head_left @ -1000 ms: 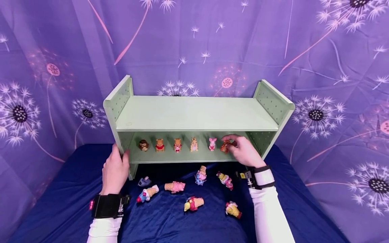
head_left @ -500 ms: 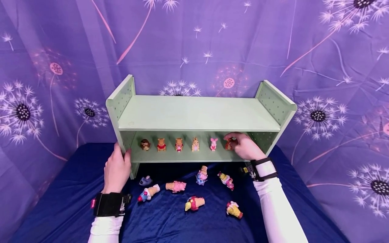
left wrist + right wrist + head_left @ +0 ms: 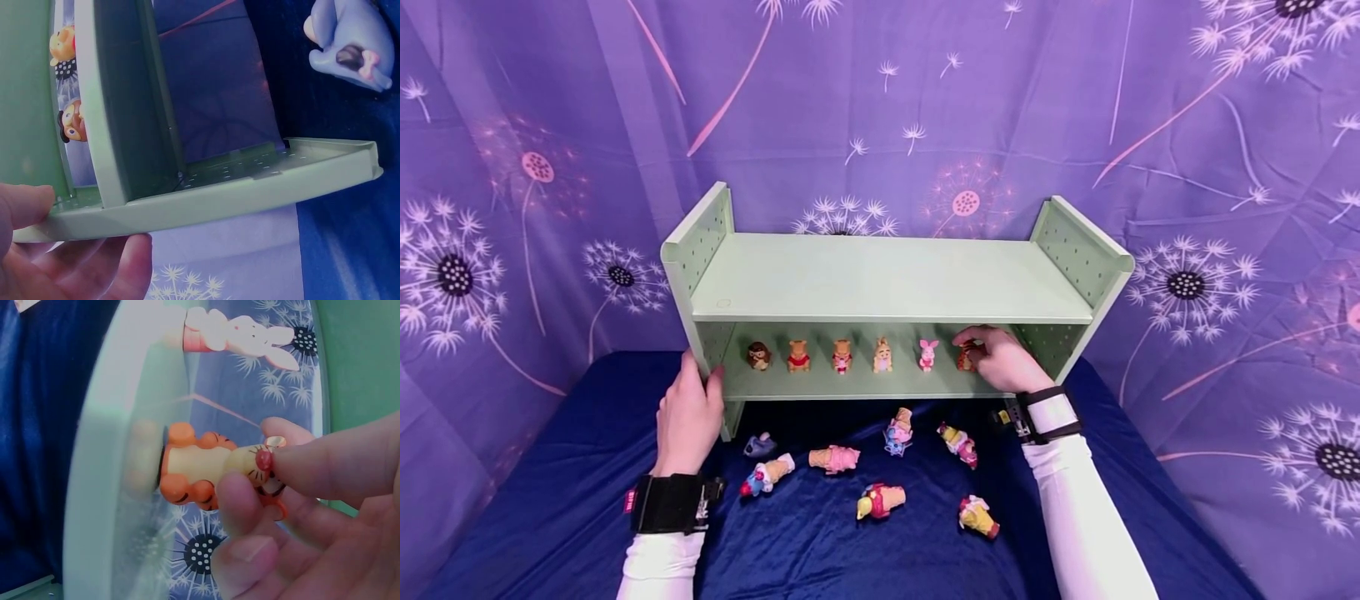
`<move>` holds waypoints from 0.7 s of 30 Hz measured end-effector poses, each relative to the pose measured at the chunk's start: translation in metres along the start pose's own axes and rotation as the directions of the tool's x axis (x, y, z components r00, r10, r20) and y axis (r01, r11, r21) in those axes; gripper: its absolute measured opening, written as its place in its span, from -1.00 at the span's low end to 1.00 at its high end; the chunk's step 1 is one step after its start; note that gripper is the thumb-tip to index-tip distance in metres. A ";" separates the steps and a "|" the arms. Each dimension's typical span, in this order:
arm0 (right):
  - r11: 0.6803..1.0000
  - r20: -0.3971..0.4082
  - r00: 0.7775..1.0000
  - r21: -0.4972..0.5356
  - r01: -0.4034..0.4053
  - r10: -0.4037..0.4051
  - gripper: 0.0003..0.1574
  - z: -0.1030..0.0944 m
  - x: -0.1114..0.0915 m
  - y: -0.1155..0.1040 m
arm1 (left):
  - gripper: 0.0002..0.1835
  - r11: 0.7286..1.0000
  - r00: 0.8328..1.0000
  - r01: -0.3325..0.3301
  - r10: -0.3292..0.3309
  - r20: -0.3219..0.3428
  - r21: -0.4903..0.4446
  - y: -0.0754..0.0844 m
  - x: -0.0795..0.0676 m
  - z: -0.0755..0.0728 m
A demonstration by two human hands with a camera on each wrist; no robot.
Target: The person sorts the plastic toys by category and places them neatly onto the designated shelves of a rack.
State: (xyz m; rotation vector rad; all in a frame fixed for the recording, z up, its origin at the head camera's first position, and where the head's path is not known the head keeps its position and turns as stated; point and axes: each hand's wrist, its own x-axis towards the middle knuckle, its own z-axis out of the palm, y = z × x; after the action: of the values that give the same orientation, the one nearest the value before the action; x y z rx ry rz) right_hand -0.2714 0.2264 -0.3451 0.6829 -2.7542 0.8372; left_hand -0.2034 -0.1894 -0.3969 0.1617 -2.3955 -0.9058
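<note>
Right grip (image 3: pixel 1006 363) round tiger figurine (image 3: pixel 199 464), left grip (image 3: pixel 688 423) round shelf side (image 3: pixel 250 198), red tag (image 3: pixel 630 501) illegible.

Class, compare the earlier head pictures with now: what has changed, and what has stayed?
The right hand has shifted the tiger figure slightly right, away from the pink figure, without letting go. The left hand still grips the shelf by its left side; the other figures stay put.

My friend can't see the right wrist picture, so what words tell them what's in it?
A person's right hand pinches a small orange toy tiger with black stripes by its head, its base at a glossy pale-green shelf. A pink long-eared figurine stands nearby, with purple dandelion-print fabric behind.
</note>
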 end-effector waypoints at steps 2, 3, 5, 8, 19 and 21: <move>1.000 0.001 1.000 0.007 -0.002 0.002 -0.64 0.001 0.000 -0.001 | -0.59 1.000 1.000 0.000 0.000 0.000 -0.001 0.000 0.000 0.000; 1.000 0.001 1.000 0.007 -0.001 0.001 -0.64 0.001 0.000 -0.001 | -0.59 1.000 1.000 0.000 0.000 -0.001 -0.001 0.000 0.000 0.000; 1.000 0.003 1.000 0.008 0.000 0.000 -0.64 0.002 0.000 -0.001 | -0.59 1.000 1.000 0.001 -0.001 -0.003 -0.001 0.000 0.000 0.000; 1.000 0.003 1.000 0.009 0.003 -0.003 -0.63 0.004 0.000 0.000 | -0.59 1.000 1.000 -0.001 0.001 -0.006 -0.003 -0.001 -0.001 0.000; 0.999 -0.030 0.998 0.011 -0.047 0.048 -0.64 0.009 -0.004 0.001 | -0.60 1.000 1.000 -0.011 0.011 -0.010 -0.005 -0.001 0.000 0.000; 0.999 -0.034 0.999 0.003 -0.040 0.040 -0.65 0.009 -0.005 0.000 | -0.60 1.000 1.000 -0.010 0.010 -0.009 -0.004 0.000 0.000 0.000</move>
State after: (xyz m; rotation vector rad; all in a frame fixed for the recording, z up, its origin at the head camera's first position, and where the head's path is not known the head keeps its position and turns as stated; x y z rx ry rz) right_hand -0.2676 0.2237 -0.3538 0.6105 -2.7454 0.8519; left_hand -0.2033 -0.1893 -0.3973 0.1513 -2.3834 -0.9036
